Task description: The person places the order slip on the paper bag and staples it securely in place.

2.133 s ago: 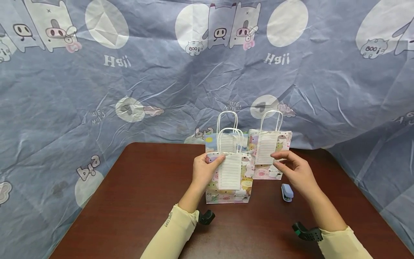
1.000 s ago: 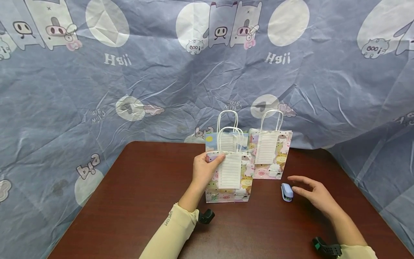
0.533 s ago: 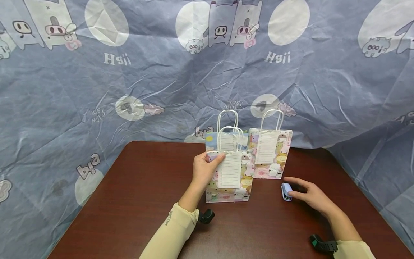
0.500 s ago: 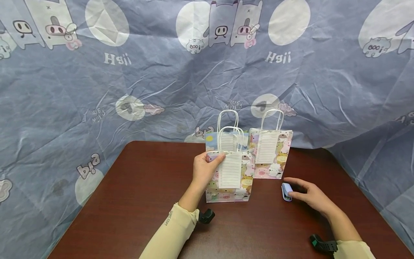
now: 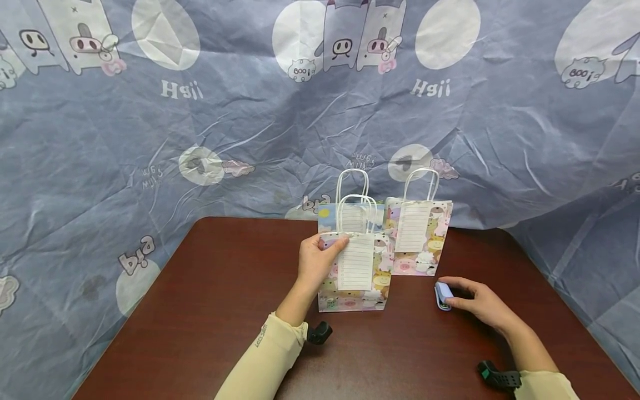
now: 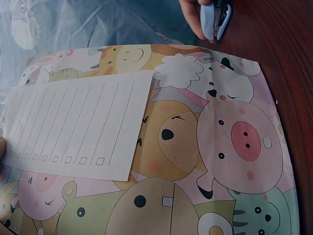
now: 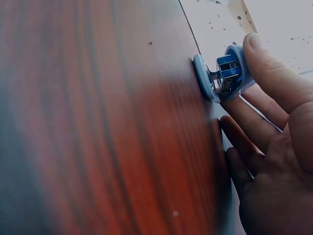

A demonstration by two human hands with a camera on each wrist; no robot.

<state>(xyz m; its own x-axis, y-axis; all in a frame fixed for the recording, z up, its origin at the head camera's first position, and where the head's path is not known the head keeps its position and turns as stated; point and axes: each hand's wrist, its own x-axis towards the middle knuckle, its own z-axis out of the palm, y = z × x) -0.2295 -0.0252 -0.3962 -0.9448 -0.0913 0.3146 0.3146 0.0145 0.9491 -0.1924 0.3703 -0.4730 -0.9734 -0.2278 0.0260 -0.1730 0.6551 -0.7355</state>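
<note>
My left hand [image 5: 316,261] pinches the top left edge of the front paper gift bag [image 5: 327,286], thumb in front. A lined checklist slip [image 5: 356,264] lies flat against that bag's front, beside the thumb. To the right, my right hand [image 5: 482,303] grips a small light-blue stapler [image 5: 442,294] standing on the table. In the right wrist view the thumb presses one side of the stapler [image 7: 234,71], with fingers on the other side; its mouth gapes. The left wrist view shows the bag's animal print [image 6: 244,142] and the slip [image 6: 78,127] close up.
Behind the front bag stands a bag with a sky print [image 5: 327,215]. Another animal-print bag [image 5: 440,233], with its own lined slip [image 5: 412,228], stands behind to the right. A brown table [image 5: 225,289] bears everything, with a blue printed cloth [image 5: 250,133] hanging behind.
My right hand has left the slip on the rear right bag, come down to the right of the stapler and taken hold of it. The left hand stays on the front bag.
</note>
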